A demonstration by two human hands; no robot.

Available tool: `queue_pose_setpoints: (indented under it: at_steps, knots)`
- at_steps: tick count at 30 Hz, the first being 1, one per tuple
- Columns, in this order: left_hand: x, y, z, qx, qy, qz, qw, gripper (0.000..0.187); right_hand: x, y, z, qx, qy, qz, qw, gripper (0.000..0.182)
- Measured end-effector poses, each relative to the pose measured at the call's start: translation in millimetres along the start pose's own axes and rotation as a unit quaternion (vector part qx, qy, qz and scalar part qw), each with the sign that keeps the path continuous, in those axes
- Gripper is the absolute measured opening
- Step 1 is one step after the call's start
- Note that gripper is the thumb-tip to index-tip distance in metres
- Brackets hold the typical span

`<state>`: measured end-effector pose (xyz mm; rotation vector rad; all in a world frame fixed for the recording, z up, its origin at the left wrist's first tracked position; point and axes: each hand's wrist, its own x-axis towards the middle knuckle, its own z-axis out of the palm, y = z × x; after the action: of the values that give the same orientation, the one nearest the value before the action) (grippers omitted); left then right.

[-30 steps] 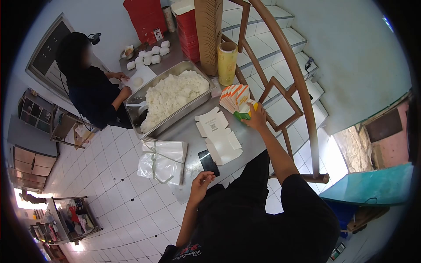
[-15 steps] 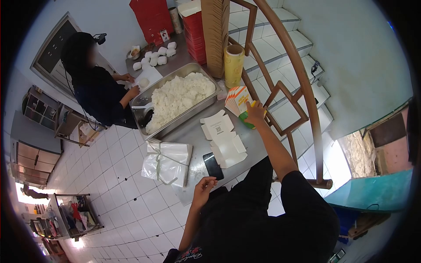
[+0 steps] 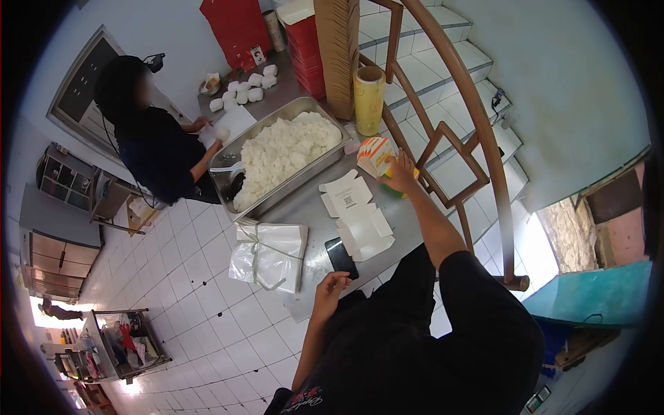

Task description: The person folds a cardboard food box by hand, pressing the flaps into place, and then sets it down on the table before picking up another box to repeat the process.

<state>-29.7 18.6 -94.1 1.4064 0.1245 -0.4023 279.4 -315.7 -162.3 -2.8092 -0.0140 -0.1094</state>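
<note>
My right hand [image 3: 402, 173] is closed on the near end of a stack of flat, folded cartons [image 3: 374, 153], white with orange stripes and yellow and green parts. Nearer to me lies one opened-out white carton [image 3: 363, 232], its printed square code facing up. My left hand [image 3: 330, 296] is beside the table's front edge, fingers curled together with nothing visible in them. Just beyond its fingertips lies a black phone [image 3: 341, 258]. A bundle of clear plastic bags tied with a ribbon [image 3: 266, 256] rests to the left of the phone.
A large metal tray of white rice [image 3: 287, 149] with a white-handled spoon stands beyond. Across from me a person [image 3: 155, 138] handles a white lump over paper. Several white wrapped lumps [image 3: 242, 90], a yellow film roll [image 3: 369, 100] and red boxes [image 3: 304, 59] stand behind. A brown railing [image 3: 477, 138] borders the right.
My right hand has shifted slightly on the carton stack, and the cartons look turned and fanned differently. My left hand stays near the phone. The view has shifted a little.
</note>
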Motion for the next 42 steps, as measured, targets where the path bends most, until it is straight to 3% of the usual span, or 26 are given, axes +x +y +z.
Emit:
queue_pose_setpoints:
  at_steps: [1,2,3,4,6,8,11,13,14,16,20,28,34,35,37,42]
  knots:
    - [0,-4,-2,0.003,-0.01,0.005,1.0,0.022,-2,11,1,0.091,0.022,-0.024,0.995,0.075]
    - [2,-7,-4,0.005,-0.02,0.012,1.0,0.021,-5,20,2,0.089,0.027,-0.027,0.995,0.075]
    - [2,-14,-7,0.003,-0.022,0.021,1.0,0.021,-9,36,15,0.312,0.069,-0.015,0.947,0.06]
    - [-1,-25,-11,-0.002,-0.012,0.012,1.0,0.021,-9,42,17,0.518,0.106,-0.009,0.849,0.045]
    - [-2,-31,-15,0.028,-0.005,0.015,0.999,0.02,-57,15,-18,0.252,0.29,-0.134,0.914,0.029]
    - [-4,-42,-20,0.01,-0.009,0.005,1.0,0.02,-100,5,10,0.205,0.332,-0.086,0.917,0.026]
    - [-7,-37,-20,0.011,-0.027,-0.015,0.999,0.02,-162,-39,27,0.219,0.3,-0.046,0.928,0.034]
    - [-6,-33,-17,0.024,-0.043,-0.019,0.999,0.02,-182,-43,54,0.192,0.307,0.056,0.93,0.041]
    - [-4,-31,-17,0.033,-0.056,-0.018,0.998,0.02,-187,-41,63,0.193,0.313,0.061,0.928,0.041]
    - [-1,-27,-15,0.044,-0.072,-0.013,0.996,0.02,-192,-41,69,0.309,0.196,0.168,0.915,0.049]
    - [4,-21,-12,0.069,-0.071,0.015,0.995,0.022,-196,-33,80,0.283,0.169,0.122,0.936,0.046]
    - [-15,-37,-9,0.048,-0.055,-0.011,0.997,0.023,-209,-40,77,0.349,0.112,0.208,0.907,0.028]
    - [-9,-44,-3,0.056,-0.093,-0.012,0.994,0.022,-213,-32,48,0.292,0.072,0.192,0.934,0.02]
    - [-6,-43,-1,0.055,-0.095,-0.01,0.994,0.022,-213,-31,45,0.29,0.075,0.192,0.935,0.02]
    - [0,-42,4,0.036,-0.09,-0.008,0.995,0.022,-218,-24,52,0.3,0.235,0.054,0.923,0.019]
    - [18,-34,15,0.058,-0.111,0.005,0.992,0.023,-227,-18,42,0.199,0.187,0.095,0.957,0.018]
